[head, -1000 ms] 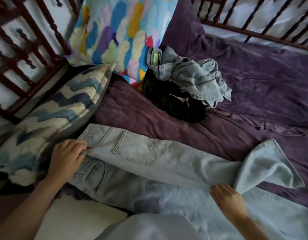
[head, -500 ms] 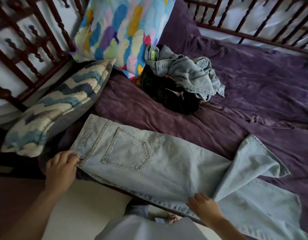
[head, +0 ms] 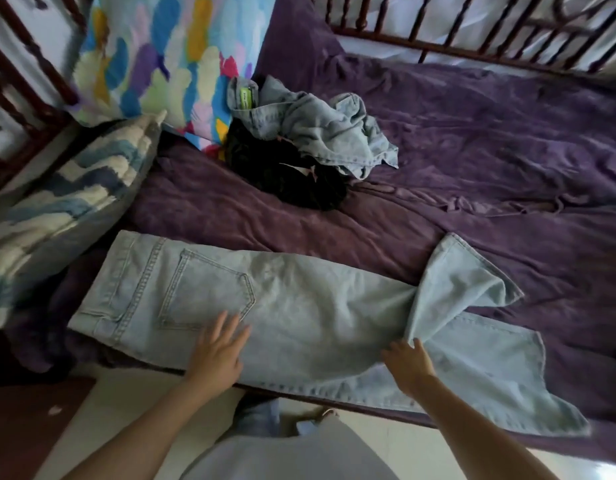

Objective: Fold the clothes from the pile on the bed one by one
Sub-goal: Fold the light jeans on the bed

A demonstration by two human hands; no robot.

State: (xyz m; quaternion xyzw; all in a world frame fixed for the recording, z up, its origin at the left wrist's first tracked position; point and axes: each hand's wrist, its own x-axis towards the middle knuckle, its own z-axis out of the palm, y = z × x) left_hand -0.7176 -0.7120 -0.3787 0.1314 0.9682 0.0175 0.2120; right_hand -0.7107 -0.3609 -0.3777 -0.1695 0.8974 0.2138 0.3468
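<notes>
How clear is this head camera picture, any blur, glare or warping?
Head view: wide-angle warping bows the bed rail; the rail and the feather pillow look soft, as do the left hand and right hand; stitching on the jeans reads fairly sharp; the black garment is too dark for detail; glare whitens the floor at bottom right.

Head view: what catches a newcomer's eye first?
Pale blue denim jeans lie along the near edge of the purple bedspread, left hand flat on them, right hand gripping a folded leg. Behind, a crumpled pile of denim and black clothes sits beside a colourful feather-print pillow.
</notes>
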